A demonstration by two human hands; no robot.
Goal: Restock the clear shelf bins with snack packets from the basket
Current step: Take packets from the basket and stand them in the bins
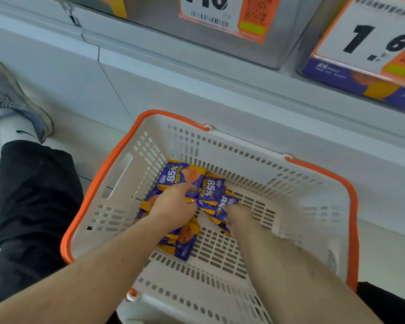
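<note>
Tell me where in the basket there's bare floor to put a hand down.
The basket floor is bare on its right half, between the right hand and the right wall, and along the near edge below the snack packets. The far left part is crowded: packets are piled there under the left hand and both hands.

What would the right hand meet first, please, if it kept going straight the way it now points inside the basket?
Most likely the purple snack packets: the right hand points forward and down into that pile and already seems to touch its near edge. Beyond them is the slotted far wall of the basket. Motion blur leaves depth uncertain.
</note>
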